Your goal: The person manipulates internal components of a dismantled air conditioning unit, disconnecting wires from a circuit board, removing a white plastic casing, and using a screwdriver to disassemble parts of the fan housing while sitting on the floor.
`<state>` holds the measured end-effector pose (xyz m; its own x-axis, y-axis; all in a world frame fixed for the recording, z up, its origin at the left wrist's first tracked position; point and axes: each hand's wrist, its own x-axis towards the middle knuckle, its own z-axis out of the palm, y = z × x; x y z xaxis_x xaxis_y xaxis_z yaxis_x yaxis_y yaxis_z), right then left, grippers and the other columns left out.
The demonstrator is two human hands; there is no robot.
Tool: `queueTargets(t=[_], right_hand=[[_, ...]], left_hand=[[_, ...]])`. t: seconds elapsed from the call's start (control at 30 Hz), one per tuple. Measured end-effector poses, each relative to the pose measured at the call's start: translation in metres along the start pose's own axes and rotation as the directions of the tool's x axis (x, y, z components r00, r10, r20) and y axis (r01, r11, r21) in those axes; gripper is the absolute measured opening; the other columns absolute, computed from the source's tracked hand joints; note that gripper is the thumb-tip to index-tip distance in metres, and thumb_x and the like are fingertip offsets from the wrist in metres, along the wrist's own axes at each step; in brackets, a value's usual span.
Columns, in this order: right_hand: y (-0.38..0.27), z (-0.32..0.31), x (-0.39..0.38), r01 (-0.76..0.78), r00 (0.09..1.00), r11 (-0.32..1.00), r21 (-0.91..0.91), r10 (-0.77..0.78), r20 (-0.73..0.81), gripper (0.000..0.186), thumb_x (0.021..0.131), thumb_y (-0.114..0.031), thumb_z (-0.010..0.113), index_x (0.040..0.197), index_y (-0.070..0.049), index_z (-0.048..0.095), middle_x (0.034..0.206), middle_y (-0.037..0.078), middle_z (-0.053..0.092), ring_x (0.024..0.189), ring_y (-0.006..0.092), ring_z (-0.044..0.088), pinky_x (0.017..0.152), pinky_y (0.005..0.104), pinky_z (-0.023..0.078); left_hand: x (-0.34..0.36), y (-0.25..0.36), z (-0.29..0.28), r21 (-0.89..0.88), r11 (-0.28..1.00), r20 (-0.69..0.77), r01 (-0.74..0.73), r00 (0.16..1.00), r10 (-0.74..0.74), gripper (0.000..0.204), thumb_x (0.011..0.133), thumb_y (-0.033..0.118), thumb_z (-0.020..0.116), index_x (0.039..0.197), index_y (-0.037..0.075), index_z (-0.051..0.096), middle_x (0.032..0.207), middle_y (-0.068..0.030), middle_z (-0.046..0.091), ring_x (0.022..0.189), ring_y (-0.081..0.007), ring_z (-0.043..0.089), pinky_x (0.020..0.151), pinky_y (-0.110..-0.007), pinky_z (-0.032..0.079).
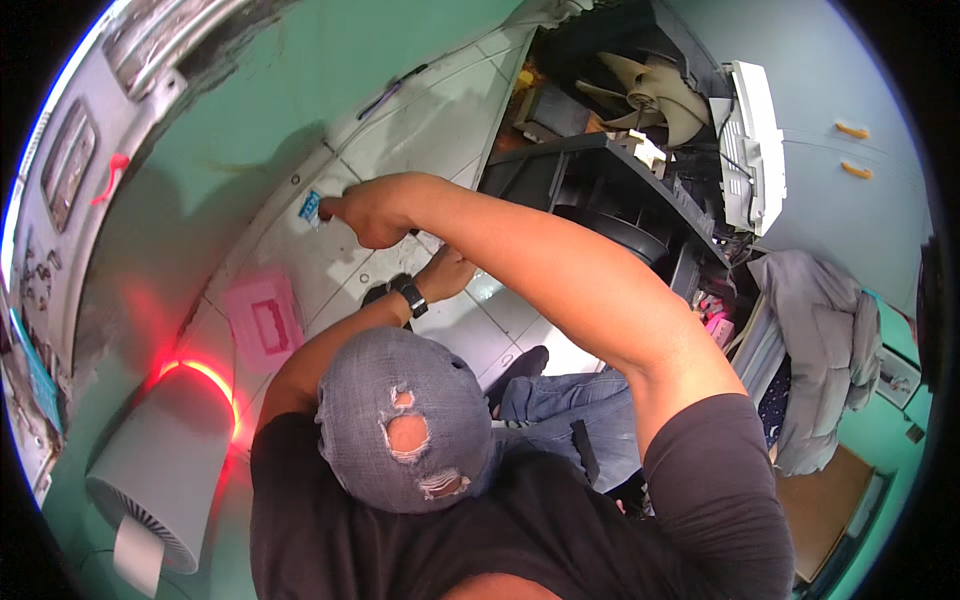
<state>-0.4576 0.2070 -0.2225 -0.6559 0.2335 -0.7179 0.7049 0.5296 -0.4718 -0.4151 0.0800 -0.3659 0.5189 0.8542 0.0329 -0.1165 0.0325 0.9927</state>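
My right arm reaches across to the left, low over the pale tiles. The fingertips of my right hand (382, 208) are closed at the edge of a small blue packet (309, 207). Nearer to me, above my bent knee in ripped grey denim (370, 440), is my left hand (444, 273). Its fingers are curled, and what they hold, if anything, cannot be made out. A dark watch (409, 295) is on that wrist. Small dark shapes between the two hands are mostly hidden by my right hand and forearm.
At the right stands an opened black appliance housing (590, 175) with a cream fan (648, 95) and a white panel (752, 150). A pink plastic box (264, 322) and a grey cylinder with a glowing red ring (165, 460) are left. A thin dark tool (393, 92) lies by the green wall.
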Motion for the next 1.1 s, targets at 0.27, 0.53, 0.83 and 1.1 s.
queueTargets(t=[0.27, 0.53, 0.83, 1.1], right_hand=[[-0.01, 0.024, -0.006, -0.213, 0.924, 0.939, -0.269, 0.104, -0.367, 0.071, 0.085, -0.006, 0.068, 0.149, -0.031, 0.051, 0.111, 0.012, 0.073, 0.097, 0.0296, 0.074, 0.077, 0.046, 0.059], [-0.021, -0.029, -0.085, 0.288, 0.726, 0.928, 0.234, -0.052, -0.686, 0.067, 0.087, -0.016, 0.076, 0.145, -0.01, 0.044, 0.127, 0.016, 0.062, 0.119, 0.0384, 0.06, 0.098, 0.0477, 0.049], [0.025, 0.059, -0.448, 0.652, 0.249, 0.648, 0.393, 0.306, -0.919, 0.065, 0.086, 0.006, 0.067, 0.144, -0.01, 0.044, 0.116, 0.011, 0.064, 0.108, 0.021, 0.064, 0.098, 0.0377, 0.053], [0.06, 0.225, -0.648, 0.188, -0.476, 0.897, 0.399, 0.439, -0.762, 0.052, 0.1, -0.008, 0.064, 0.147, -0.008, 0.041, 0.114, 0.007, 0.063, 0.097, 0.0143, 0.062, 0.088, 0.0295, 0.053]], left_hand=[[-0.026, 0.013, -0.029, 0.108, 0.981, -0.07, 0.162, 0.985, -0.155, 0.049, 0.108, 0.027, 0.05, 0.147, -0.002, 0.045, 0.147, -0.0188, 0.053, 0.139, -0.0282, 0.046, 0.119, -0.043, 0.033], [-0.076, 0.029, -0.085, -0.125, 0.913, -0.121, 0.387, 0.908, -0.402, 0.049, 0.106, 0.032, 0.054, 0.14, -0.003, 0.051, 0.136, -0.0153, 0.059, 0.122, -0.025, 0.059, 0.107, -0.039, 0.045], [-0.133, 0.116, -0.098, -0.155, 0.919, -0.466, 0.362, 0.793, -0.391, 0.043, 0.108, 0.032, 0.051, 0.14, 0.003, 0.054, 0.136, -0.0101, 0.061, 0.117, -0.0268, 0.061, 0.099, -0.038, 0.049], [-0.106, 0.174, -0.134, -0.091, 0.944, -0.521, 0.317, 0.793, -0.317, 0.042, 0.106, 0.028, 0.055, 0.137, -0.001, 0.055, 0.127, -0.0116, 0.063, 0.113, -0.0238, 0.061, 0.102, -0.039, 0.049]])
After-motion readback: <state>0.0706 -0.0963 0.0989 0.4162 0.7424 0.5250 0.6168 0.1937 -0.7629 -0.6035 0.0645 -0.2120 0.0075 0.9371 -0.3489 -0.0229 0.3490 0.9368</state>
